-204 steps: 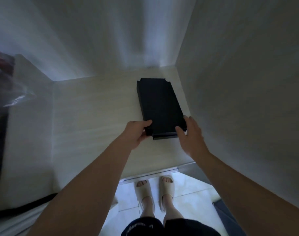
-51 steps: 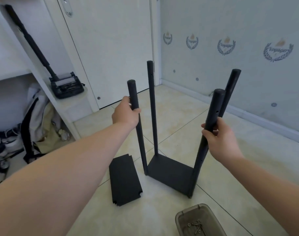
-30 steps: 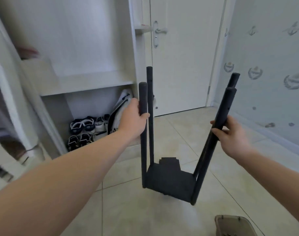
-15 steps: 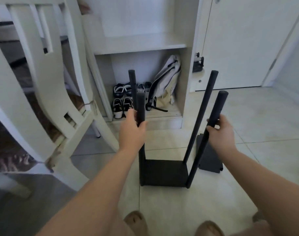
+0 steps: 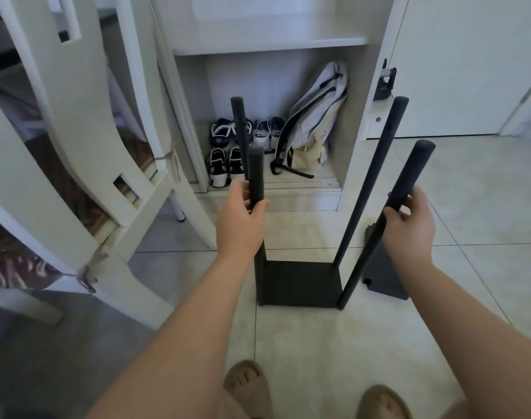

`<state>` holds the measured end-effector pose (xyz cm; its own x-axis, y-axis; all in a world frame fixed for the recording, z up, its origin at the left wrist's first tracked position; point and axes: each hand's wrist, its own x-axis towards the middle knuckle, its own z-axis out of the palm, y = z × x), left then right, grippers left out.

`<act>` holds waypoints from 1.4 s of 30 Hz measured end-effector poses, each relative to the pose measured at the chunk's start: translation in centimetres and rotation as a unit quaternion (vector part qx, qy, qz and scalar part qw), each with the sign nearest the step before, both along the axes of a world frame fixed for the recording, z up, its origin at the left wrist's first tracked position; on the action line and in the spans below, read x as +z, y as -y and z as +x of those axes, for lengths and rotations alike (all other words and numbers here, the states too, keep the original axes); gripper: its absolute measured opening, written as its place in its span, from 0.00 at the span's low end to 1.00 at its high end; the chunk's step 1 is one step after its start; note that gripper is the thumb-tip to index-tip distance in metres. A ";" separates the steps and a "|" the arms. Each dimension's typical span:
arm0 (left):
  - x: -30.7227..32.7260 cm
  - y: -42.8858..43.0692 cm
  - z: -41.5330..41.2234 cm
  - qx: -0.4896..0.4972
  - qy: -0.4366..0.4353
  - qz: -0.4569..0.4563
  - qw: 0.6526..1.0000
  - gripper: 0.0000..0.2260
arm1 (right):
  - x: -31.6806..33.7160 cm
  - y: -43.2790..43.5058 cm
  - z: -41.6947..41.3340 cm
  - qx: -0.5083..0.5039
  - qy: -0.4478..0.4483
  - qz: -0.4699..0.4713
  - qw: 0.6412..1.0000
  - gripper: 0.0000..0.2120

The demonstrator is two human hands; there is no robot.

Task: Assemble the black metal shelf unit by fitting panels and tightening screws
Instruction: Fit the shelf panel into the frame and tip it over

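The left hand [image 5: 240, 225] has its fingers [image 5: 245, 193] curled tight around the near-left post [image 5: 256, 176] of the black shelf unit [image 5: 300, 282]. The right hand [image 5: 409, 225] is wrapped with thumb and fingers closed on the near-right post [image 5: 409, 173]. The unit stands on the tiled floor [image 5: 333, 343], four posts rising from its bottom panel. A loose black panel [image 5: 385, 276] lies just right of it. Shoes [image 5: 225, 164] and a backpack [image 5: 315, 122] sit in the far cabinet. No readable writing shows.
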<state>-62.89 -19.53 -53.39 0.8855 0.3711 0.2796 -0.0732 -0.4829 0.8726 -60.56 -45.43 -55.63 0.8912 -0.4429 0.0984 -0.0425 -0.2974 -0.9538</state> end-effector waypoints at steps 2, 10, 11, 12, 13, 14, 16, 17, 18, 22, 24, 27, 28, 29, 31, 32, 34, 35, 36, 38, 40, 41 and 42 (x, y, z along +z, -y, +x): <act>-0.1 0.1 0.3 -0.004 0.002 -0.007 1.000 0.12 | -0.1 0.3 -0.2 -0.004 0.005 0.007 1.000 0.22; -0.6 -0.3 0.5 -0.007 -0.030 -0.026 0.999 0.13 | -0.8 1.0 -0.1 0.027 -0.021 -0.012 0.999 0.18; -0.8 -0.4 0.5 -0.006 -0.042 -0.025 0.999 0.13 | -1.0 1.1 -0.2 0.031 -0.030 -0.014 0.999 0.18; -0.9 -0.4 0.5 -0.003 -0.056 -0.028 0.998 0.14 | -1.2 1.3 -0.4 0.034 -0.038 -0.015 0.999 0.17; -1.1 -0.4 0.4 0.000 -0.072 -0.037 0.997 0.14 | -1.3 1.5 -0.5 0.038 -0.045 -0.014 0.998 0.17; -1.4 -0.3 0.2 0.003 -0.095 -0.048 0.994 0.16 | -1.4 1.7 -0.7 0.041 -0.053 -0.013 0.998 0.18; -2.0 0.0 -0.5 0.007 -0.177 -0.067 0.982 0.22 | -1.3 2.2 -1.1 0.055 -0.074 -0.022 0.996 0.20; -2.4 0.1 -1.0 0.009 -0.242 -0.067 0.968 0.27 | -1.3 2.5 -1.4 0.065 -0.088 -0.034 0.993 0.21; -2.7 0.2 -1.6 0.008 -0.315 -0.056 0.948 0.30 | -1.3 2.8 -1.8 0.078 -0.103 -0.048 0.991 0.23; -3.8 1.1 -3.1 -0.109 -0.481 0.058 0.868 0.29 | -2.0 4.9 -4.0 0.124 -0.150 -0.119 0.974 0.27; -4.1 2.6 -3.2 -0.187 -0.481 0.075 0.853 0.27 | -2.5 6.2 -5.1 0.137 -0.174 -0.146 0.964 0.29; -4.7 6.8 -3.2 -0.265 -0.452 0.113 0.845 0.26 | -3.4 8.4 -6.4 0.156 -0.206 -0.186 0.948 0.30; -5.2 8.5 -3.3 -0.286 -0.436 0.127 0.844 0.26 | -3.6 9.3 -6.7 0.171 -0.222 -0.206 0.937 0.31; -5.8 10.2 -3.4 -0.307 -0.421 0.134 0.843 0.26 | -3.9 10.2 -6.7 0.189 -0.244 -0.230 0.923 0.32; -7.8 13.8 -3.7 -0.345 -0.409 0.132 0.834 0.26 | -4.3 12.1 -6.3 0.224 -0.287 -0.269 0.892 0.33; -8.9 15.6 -3.6 -0.358 -0.410 0.127 0.829 0.25 | -4.7 13.1 -5.8 0.233 -0.299 -0.280 0.882 0.34; -11.5 18.9 -3.0 -0.367 -0.417 0.110 0.824 0.26 | -6.5 14.9 -4.6 0.239 -0.305 -0.294 0.874 0.34; -12.8 20.4 -2.4 -0.363 -0.420 0.097 0.826 0.26 | -7.8 15.7 -3.9 0.241 -0.307 -0.300 0.871 0.34; -14.3 21.8 -1.5 -0.353 -0.423 0.083 0.830 0.27 | -9.4 16.5 -3.1 0.243 -0.313 -0.304 0.866 0.35; -17.4 24.5 0.6 -0.326 -0.430 0.062 0.840 0.27 | -12.8 18.1 -1.2 0.243 -0.335 -0.305 0.858 0.35; -20.5 26.9 3.0 -0.302 -0.436 0.058 0.846 0.28 | -16.2 19.6 0.9 0.233 -0.356 -0.296 0.856 0.35; -22.1 28.0 4.3 -0.291 -0.439 0.060 0.848 0.28 | -17.9 20.4 2.0 0.230 -0.363 -0.289 0.855 0.35; -23.6 29.0 5.7 -0.278 -0.441 0.063 0.851 0.28 | -19.5 21.1 3.1 0.229 -0.370 -0.281 0.855 0.35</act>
